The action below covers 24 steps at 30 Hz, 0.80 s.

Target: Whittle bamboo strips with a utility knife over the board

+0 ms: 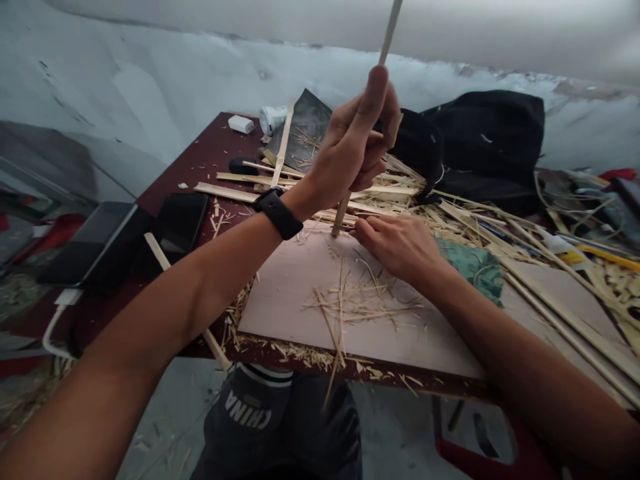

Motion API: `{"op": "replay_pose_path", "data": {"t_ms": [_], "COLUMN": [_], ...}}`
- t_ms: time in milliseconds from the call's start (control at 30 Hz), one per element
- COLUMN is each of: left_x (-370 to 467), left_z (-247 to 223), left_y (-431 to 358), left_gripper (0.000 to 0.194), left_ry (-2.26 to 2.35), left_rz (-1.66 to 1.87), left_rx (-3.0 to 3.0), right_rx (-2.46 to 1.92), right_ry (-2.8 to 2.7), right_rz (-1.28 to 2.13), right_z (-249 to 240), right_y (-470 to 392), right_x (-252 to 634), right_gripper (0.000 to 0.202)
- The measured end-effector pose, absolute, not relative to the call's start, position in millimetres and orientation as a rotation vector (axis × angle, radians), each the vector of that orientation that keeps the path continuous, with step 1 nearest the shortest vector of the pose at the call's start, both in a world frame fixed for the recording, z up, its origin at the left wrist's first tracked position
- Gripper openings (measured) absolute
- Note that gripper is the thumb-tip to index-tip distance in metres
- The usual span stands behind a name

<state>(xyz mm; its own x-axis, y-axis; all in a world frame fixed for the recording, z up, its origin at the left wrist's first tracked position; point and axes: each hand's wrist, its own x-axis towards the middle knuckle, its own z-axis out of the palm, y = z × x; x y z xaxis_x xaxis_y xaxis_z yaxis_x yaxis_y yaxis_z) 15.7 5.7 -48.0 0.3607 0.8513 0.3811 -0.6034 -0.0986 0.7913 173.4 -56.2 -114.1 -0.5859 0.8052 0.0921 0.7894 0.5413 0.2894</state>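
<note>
My left hand, raised over the board, is closed around a bamboo strip. The strip stands nearly upright, slightly tilted. Its top runs out of view, and its lower end comes down to the pale board. Low beside that end is my right hand, its fingers curled together at the board's far edge. What those fingers hold, if anything, is hidden. Thin bamboo slivers lie scattered on the board in front of both hands. A black watch is on my left wrist.
More bamboo strips and shavings cover the dark red table. Two phones lie at the left, one on a white cable. Black cloth is heaped behind. A glue bottle and long strips lie at the right.
</note>
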Motion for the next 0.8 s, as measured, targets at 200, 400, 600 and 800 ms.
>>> {"op": "replay_pose_path", "data": {"t_ms": [200, 400, 600, 800], "left_x": [8.6, 20.8, 23.0, 20.3], "left_z": [-51.6, -64.9, -70.5, -76.3], "left_y": [17.2, 25.7, 25.9, 37.7], "left_gripper": [0.062, 0.059, 0.058, 0.060], "left_ry": [0.270, 0.458, 0.506, 0.407], "left_rz": [1.228, 1.521, 1.787, 1.871], "left_rx": [1.128, 1.252, 1.255, 1.083], "right_rx": [1.418, 1.415, 1.345, 1.385], "right_ry": [2.709, 2.706, 2.794, 2.775], "right_rz": [0.442, 0.413, 0.467, 0.541], "right_z": [-116.7, -116.0, -117.4, -117.7], "right_y": [-48.9, -45.2, -47.8, -54.5], "right_x": [180.9, 179.6, 171.5, 166.6], "right_gripper": [0.048, 0.050, 0.050, 0.049]}}
